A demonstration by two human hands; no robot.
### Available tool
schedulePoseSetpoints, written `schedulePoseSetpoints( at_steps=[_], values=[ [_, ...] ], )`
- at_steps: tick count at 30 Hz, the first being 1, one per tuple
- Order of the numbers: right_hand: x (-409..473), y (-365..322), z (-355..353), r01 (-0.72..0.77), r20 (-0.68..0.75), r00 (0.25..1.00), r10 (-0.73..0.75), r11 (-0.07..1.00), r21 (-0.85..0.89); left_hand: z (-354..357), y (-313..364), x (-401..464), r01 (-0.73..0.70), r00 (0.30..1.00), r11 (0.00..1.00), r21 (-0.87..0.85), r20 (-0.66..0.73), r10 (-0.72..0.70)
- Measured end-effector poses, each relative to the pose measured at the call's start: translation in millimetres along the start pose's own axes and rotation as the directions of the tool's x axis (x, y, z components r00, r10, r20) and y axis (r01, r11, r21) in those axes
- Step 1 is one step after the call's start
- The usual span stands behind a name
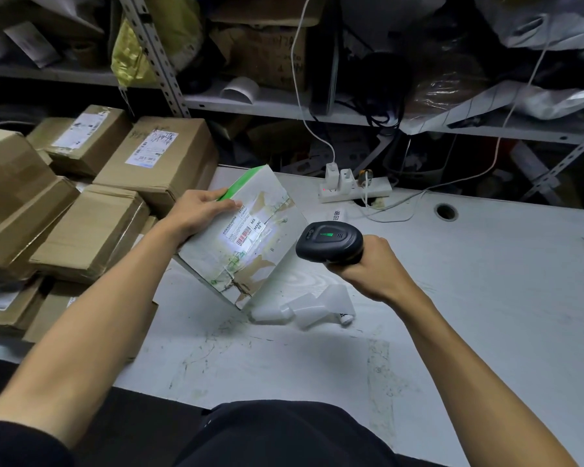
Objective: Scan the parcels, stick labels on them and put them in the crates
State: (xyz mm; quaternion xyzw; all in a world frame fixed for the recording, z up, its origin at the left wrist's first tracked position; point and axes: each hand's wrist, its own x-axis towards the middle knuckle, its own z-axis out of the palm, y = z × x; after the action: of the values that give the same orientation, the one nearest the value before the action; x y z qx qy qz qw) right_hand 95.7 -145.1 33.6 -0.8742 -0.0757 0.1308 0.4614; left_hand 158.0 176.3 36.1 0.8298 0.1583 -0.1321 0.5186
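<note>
Scuffed grey table (486, 298) (dimly lit) before cluttered metal shelving (270, 104).

We see both forearms bare up to the elbows, with a dark sleeve edge at the lower left corner. Our left hand (196, 214) and right hand (371, 267) wear no gloves. Dark clothing covers our torso.

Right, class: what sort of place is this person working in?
Most likely a parcel sorting or storage room: the right hand aims a barcode scanner at a labelled parcel, with stacked cardboard boxes and cluttered metal shelving around.
</note>
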Motion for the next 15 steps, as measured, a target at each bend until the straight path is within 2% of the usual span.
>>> schedulePoseSetpoints(
  at_steps=[15],
  values=[
    [-4, 9, -7, -0.095, 0.015, 0.995, 0.094, 0.993, 0.07, -1, -15, 19, 0.051, 0.999, 0.998, 0.048, 0.009, -0.051]
  ],
)
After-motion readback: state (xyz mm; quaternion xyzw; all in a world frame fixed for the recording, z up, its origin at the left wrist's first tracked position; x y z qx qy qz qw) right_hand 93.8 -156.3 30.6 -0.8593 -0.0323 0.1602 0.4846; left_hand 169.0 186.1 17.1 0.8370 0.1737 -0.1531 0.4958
